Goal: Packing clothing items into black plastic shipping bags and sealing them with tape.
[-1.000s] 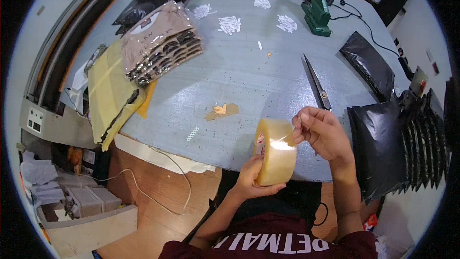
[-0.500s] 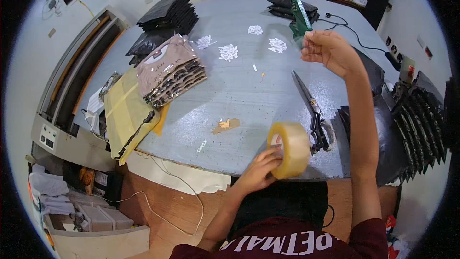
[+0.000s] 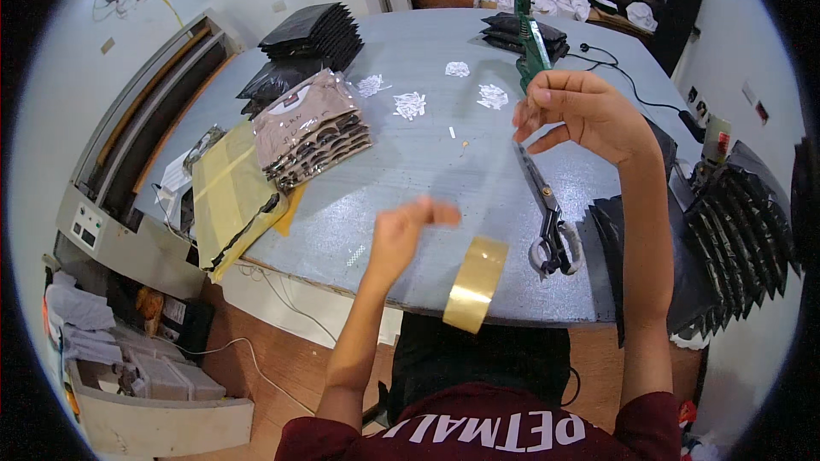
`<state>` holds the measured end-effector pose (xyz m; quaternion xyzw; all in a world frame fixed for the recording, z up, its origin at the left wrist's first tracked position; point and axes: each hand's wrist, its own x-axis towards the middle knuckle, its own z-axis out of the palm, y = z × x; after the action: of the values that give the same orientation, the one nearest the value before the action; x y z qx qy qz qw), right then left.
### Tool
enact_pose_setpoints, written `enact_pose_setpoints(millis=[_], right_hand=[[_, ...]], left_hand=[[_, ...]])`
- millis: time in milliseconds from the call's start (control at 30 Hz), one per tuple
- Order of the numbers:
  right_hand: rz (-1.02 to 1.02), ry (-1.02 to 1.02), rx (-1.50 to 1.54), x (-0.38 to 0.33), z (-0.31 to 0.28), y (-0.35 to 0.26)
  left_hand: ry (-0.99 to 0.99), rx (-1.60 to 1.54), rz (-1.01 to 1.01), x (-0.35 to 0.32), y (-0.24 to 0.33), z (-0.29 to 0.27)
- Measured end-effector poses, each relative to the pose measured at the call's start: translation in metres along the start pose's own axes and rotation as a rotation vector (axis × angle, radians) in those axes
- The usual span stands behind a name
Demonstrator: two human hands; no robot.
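Observation:
My left hand (image 3: 401, 235) is over the near middle of the table, smeared by motion, and I cannot tell how its fingers lie. Close to its right is a wide roll of yellowish packing tape (image 3: 476, 284), tilted at the table's near edge and apart from both hands. Whether it rests there or hangs is unclear. Higher up on the right, my right hand (image 3: 589, 115) is raised with thumb and fingers pinched together; what they hold is too faint to make out. Below it lie large scissors (image 3: 553, 218) with dark handles. A green tool (image 3: 534, 43) appears just beyond my fingers.
Stacks of black plastic mailers (image 3: 735, 230) stand at the right, with more (image 3: 316, 30) at the far left. Packed beige shirts (image 3: 312, 119) sit beside a yellow parcel (image 3: 235, 196). Small piles of white slips (image 3: 410, 105) dot the table (image 3: 427, 162). A dark cable (image 3: 636, 90) runs along the right.
My left hand has let go of the tape roll and moved up and left. The roll has shifted left and turned edge-on. My right hand has come slightly lower.

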<state>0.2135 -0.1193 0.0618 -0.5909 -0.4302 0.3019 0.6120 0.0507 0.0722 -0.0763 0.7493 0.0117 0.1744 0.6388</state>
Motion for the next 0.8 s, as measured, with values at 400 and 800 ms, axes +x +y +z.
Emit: enact_pose_setpoints(millis=[400,800], right_hand=[[0.034,-0.047,-0.095,0.003,0.002,-0.015],[0.037,-0.001,-0.073,0.008,-0.005,-0.014]], left_hand=[[-0.272,-0.476,-0.075,0.081,0.093,0.019],[-0.107,-0.536,-0.013,0.084,0.090,0.016]])
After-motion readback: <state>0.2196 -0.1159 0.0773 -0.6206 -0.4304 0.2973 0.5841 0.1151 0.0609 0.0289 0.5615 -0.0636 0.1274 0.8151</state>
